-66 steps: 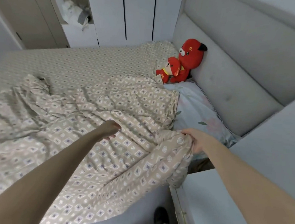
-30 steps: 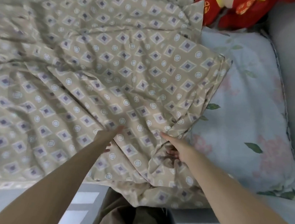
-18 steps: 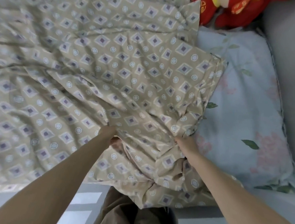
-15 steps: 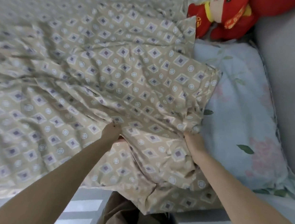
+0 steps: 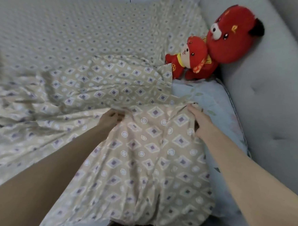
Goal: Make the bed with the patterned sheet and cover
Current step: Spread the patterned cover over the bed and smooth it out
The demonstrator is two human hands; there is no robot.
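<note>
A beige cover [image 5: 142, 148] with purple diamonds and white circles lies rumpled across the near half of the bed. It hangs over the near edge. Beneath it, the fitted patterned sheet [image 5: 71, 26] stretches flat to the far side. My left hand [image 5: 111, 118] grips a bunch of the cover near its top fold. My right hand [image 5: 200, 122] grips the cover's upper right corner, just over the pale blue floral pillow [image 5: 216, 104].
Two red plush toys [image 5: 219, 47] lean against the grey padded headboard [image 5: 271, 86] at the right. A second patterned pillow [image 5: 178, 22] lies at the far right corner. White cupboard doors stand beyond the bed.
Both hands have lifted the cover's top edge and drawn it up toward the headboard. The view has tilted up, bringing the plush toys and far sheet into sight.
</note>
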